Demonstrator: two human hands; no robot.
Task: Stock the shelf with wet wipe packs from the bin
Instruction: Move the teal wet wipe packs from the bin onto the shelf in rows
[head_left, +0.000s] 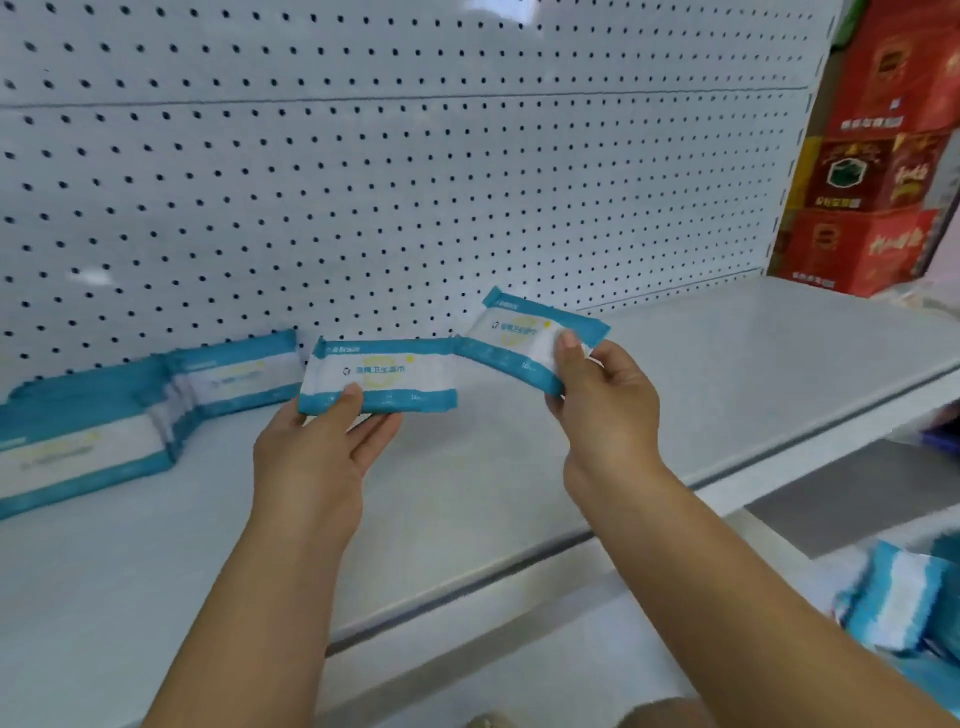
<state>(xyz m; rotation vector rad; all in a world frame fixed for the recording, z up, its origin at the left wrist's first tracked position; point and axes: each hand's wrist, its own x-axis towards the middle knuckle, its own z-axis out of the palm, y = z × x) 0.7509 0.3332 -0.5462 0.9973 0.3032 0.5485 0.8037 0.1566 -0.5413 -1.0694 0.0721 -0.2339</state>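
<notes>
Shelving is proceeding: left hand (317, 447) is pinching one teal-and-white plastic wet wipe pack (387, 371), right hand (602, 410) is pinching a second pack (514, 338); both are probably needing setting beside the shelved row (239, 376).

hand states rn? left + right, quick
Left hand: holds the level pack, thumb on its front.
Right hand: pinches the tilted pack by its end.

Red printed cartons (857, 176) are stacked three high at the far right, beside a white perforated back panel (363, 182); their lettering is blurred.
</notes>
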